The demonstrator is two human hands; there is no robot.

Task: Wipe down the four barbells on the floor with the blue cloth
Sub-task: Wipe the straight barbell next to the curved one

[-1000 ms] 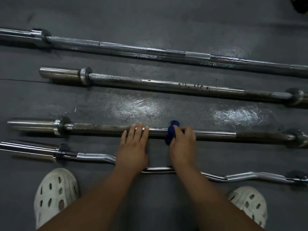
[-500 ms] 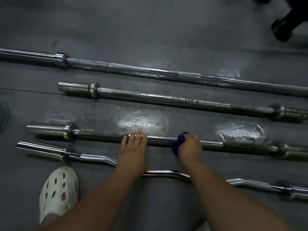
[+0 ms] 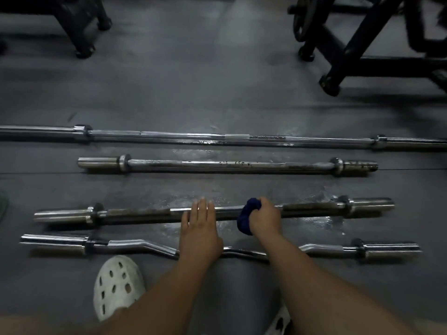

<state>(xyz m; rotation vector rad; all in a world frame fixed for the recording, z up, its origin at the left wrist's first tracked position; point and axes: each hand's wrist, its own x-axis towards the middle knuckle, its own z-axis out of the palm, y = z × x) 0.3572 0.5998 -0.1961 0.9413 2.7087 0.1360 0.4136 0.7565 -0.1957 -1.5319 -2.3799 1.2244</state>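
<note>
Left hand lies flat on the second-nearest barbell, fingers straight, pinning it to the floor. Just at its 3 o'clock, the right hand curls tight round the blue cloth, bunched on the same shaft. The bar's long axis runs 9 to 3. Dull steel stretches on toward the 3 o'clock collar, so the right hand looks nearest for that sweep.
</note>
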